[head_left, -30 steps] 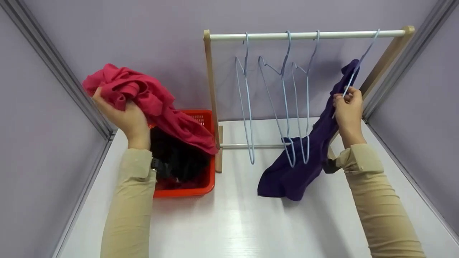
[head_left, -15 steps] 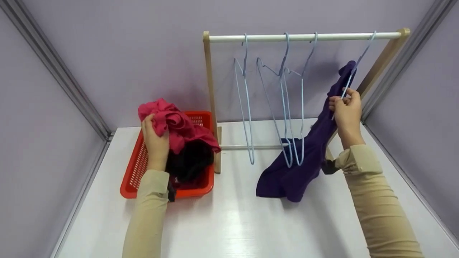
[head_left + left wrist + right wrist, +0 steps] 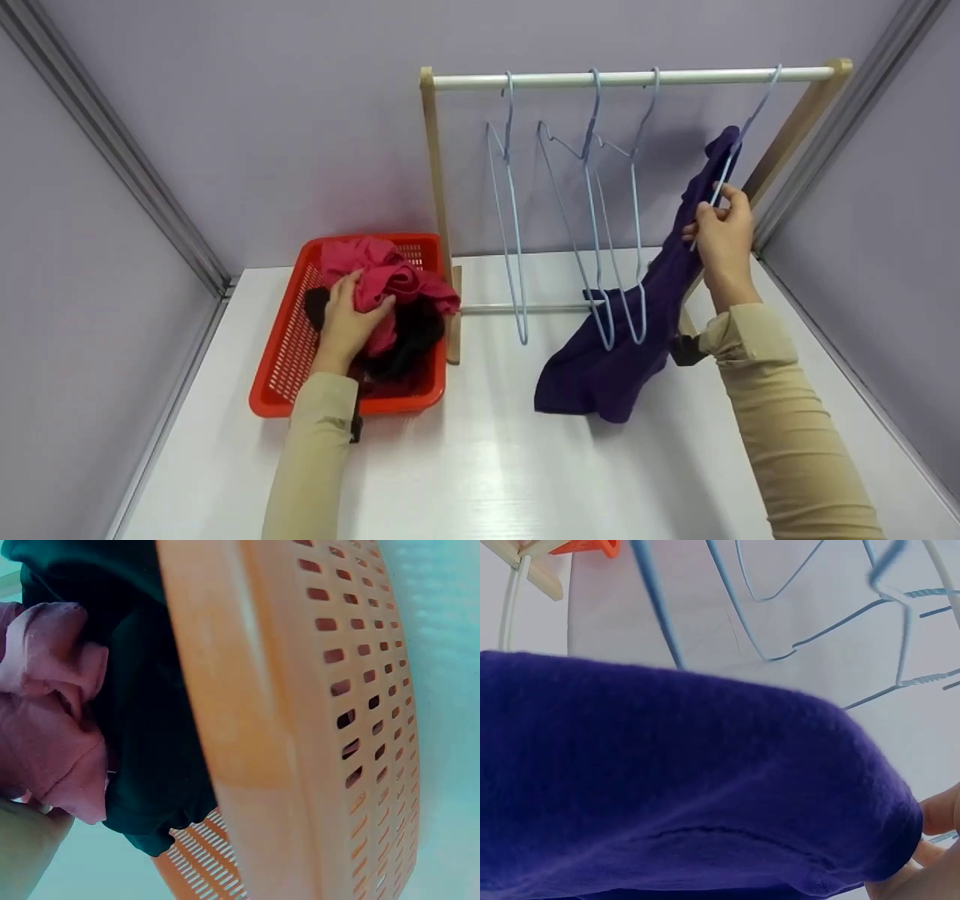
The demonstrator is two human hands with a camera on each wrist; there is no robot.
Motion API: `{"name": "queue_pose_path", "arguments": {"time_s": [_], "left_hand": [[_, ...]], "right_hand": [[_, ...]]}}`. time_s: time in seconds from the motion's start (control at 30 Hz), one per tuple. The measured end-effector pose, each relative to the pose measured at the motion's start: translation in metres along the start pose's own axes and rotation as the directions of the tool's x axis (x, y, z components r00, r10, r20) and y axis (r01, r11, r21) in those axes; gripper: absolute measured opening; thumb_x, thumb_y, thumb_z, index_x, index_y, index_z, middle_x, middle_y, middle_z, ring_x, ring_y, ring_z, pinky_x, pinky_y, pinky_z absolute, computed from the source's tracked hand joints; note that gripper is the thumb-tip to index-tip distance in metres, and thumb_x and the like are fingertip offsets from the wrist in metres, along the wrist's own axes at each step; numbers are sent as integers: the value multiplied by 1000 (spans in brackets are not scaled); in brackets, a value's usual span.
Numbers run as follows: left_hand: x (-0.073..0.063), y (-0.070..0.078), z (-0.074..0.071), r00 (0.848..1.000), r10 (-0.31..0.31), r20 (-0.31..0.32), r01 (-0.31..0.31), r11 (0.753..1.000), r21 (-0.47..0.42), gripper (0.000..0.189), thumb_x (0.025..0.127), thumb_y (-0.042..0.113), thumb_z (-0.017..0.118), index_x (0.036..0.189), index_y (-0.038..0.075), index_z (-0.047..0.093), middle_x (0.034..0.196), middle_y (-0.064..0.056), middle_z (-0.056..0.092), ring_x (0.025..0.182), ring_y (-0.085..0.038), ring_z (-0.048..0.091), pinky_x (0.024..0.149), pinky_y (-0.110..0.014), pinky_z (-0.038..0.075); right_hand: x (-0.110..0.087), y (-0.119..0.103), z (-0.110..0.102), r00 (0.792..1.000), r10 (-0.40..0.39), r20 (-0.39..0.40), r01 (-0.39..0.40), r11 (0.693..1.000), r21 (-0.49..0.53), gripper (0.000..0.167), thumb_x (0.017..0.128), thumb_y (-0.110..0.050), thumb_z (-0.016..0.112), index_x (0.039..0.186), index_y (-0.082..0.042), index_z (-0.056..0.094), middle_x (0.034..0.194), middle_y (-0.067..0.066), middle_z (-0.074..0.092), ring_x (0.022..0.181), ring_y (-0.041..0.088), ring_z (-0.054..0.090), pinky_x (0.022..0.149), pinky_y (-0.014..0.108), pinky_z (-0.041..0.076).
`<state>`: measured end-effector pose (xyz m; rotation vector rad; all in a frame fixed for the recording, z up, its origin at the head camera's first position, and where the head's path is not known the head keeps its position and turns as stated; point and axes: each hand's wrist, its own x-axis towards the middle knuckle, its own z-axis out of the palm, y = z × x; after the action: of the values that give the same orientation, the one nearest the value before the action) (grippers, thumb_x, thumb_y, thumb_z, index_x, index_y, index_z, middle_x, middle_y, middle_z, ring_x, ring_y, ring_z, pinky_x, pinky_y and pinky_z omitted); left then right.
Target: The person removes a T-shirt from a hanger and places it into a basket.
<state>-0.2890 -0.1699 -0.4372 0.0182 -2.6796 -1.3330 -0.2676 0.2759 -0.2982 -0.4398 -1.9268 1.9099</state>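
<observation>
My left hand (image 3: pixel 351 328) is inside the red basket (image 3: pixel 271 360), gripping a bunched pink garment (image 3: pixel 367 259) between thumb and fingers. Beneath it lies black clothing (image 3: pixel 409 341), which also shows beside the pink cloth in the left wrist view. At the right end of the rack, my right hand (image 3: pixel 726 236) pinches the lower part of a light blue wire hanger (image 3: pixel 760 112). A dark purple garment (image 3: pixel 622 352) hangs on that hanger, its lower end spread over the white table. In the right wrist view the purple cloth (image 3: pixel 682 765) hides most of the hand.
A rack with a white rail (image 3: pixel 555 80) and wooden posts (image 3: pixel 435 165) stands at the back. Three bare blue hangers (image 3: pixel 517 247) hang along the rail, left of the purple garment. Grey walls (image 3: pixel 90 315) close in both sides and the back.
My left hand has brought the pink garment down and to the right, from up beside the basket into it. My right hand keeps its hold, nearly still. One bare hanger swings slightly.
</observation>
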Motion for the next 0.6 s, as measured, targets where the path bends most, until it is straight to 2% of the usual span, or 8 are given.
{"name": "queue_pose_path", "arguments": {"time_s": [0.13, 0.3, 0.47, 0.6], "left_hand": [[-1, 1, -5, 999, -41, 16, 41, 999, -1, 75, 89, 54, 57, 150, 24, 27, 157, -8, 24, 144, -35, 23, 115, -57, 23], [-3, -2, -9, 999, -44, 5, 44, 999, -11, 76, 89, 61, 50, 151, 27, 24, 158, -8, 23, 145, -33, 22, 115, -58, 22], [-3, -7, -12, 1000, -16, -13, 15, 999, -52, 73, 92, 56, 49, 152, 23, 24, 157, -11, 24, 146, -32, 21, 116, -56, 22], [-3, -11, -16, 998, -4, -67, -1, 998, -67, 69, 94, 51, 48, 151, 18, 27, 155, -14, 28, 145, -31, 25, 117, -51, 23]], "right_hand": [[-1, 0, 2, 1000, -7, 6, 7, 1000, 28, 45, 100, -8, 38, 145, -7, 31, 83, 2, 43, 48, 2, 48, 48, 12, 43], [0, 2, 2, 1000, -19, -5, 19, 999, 33, 44, 100, -9, 37, 144, -6, 33, 78, 0, 46, 46, 2, 46, 46, 12, 40], [1, 0, 0, 1000, 8, -17, -7, 999, 38, 43, 100, -6, 35, 143, -6, 34, 77, -2, 49, 46, 2, 46, 45, 12, 40], [2, -1, -2, 1000, 15, -23, -14, 1000, 28, 40, 100, -6, 33, 140, -6, 36, 77, -2, 50, 46, 2, 45, 45, 13, 39]]}}
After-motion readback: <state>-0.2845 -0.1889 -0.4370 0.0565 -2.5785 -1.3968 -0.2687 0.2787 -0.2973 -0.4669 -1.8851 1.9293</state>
